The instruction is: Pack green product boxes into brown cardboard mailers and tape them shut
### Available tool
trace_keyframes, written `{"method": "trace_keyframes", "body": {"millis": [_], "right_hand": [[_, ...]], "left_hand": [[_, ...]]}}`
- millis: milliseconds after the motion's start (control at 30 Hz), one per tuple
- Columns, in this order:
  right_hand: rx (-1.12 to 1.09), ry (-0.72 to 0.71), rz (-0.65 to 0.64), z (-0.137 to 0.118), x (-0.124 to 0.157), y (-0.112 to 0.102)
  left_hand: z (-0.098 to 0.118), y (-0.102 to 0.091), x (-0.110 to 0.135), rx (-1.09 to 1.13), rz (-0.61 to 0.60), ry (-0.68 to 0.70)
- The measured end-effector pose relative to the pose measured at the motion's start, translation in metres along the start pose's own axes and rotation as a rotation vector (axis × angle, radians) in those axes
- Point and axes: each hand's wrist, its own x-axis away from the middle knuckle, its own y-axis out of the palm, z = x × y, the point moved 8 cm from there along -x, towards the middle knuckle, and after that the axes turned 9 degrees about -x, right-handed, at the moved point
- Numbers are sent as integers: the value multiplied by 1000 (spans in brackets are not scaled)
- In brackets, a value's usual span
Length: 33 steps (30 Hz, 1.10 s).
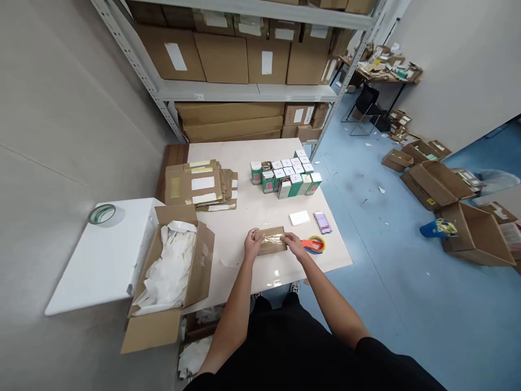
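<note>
A small brown cardboard box (272,247) with shiny clear tape across its top is held between my two hands over the table's front part. My left hand (253,244) grips its left end, fingers closed on the edge. At the opposite end my right hand (293,243) pinches the corner. Close to the right hand lie an orange-handled tool (310,244), its kind unclear, and a yellow and blue ring (323,244). Beyond them are a white card or flat box (299,218) and a purple patterned item (322,222).
Several green-and-white small boxes (288,175) stand at the table's back right. Flattened cardboard (202,184) is stacked back left. An open carton of white packing paper (171,266) stands left, beside a white surface with a tape roll (102,214). Shelving (244,91) rises behind; cartons (437,182) sit on the right-hand floor.
</note>
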Motion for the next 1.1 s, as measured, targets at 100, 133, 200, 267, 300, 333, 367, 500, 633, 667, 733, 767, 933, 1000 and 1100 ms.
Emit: {"method": "trace_keyframes", "body": {"millis": [100, 133, 200, 267, 300, 333, 367, 500, 633, 667, 733, 767, 933, 1000, 1100], "right_hand": [[8, -141, 42, 0, 7, 0], [41, -148, 71, 3, 8, -1], [97, -149, 140, 4, 9, -3], [130, -190, 192, -3, 11, -5], [148, -223, 197, -9, 12, -3], [170, -260, 191, -17, 12, -1], [195, -295, 179, -25, 13, 2], [297, -397, 131, -54, 9, 11], [393, -424, 135, -67, -5, -8], [428, -412, 140, -68, -10, -17], [521, -350, 150, -66, -24, -43], [576, -307, 153, -63, -32, -57], [836, -99, 87, -46, -84, -123], [889, -2, -20, -32, -107, -137], [938, 155, -165, -6, -138, -151]], "left_hand": [[12, -13, 5, 86, -50, 164], [14, -17, 6, 63, -66, 189], [15, -28, 8, -34, -68, 195], [17, -41, 8, -131, -24, 177], [19, -47, 7, -159, 2, 173], [22, -51, 7, -171, 20, 173], [25, -52, 5, -173, 28, 177], [43, -37, -3, -154, 12, 204], [63, 3, -15, -143, -37, 203], [66, 16, -17, -144, -58, 191], [70, 41, -23, -156, -114, 141], [70, 55, -26, -170, -149, 108], [63, 119, -47, -316, -298, -24], [54, 145, -59, -389, -360, -89], [35, 183, -80, -518, -438, -176]]}}
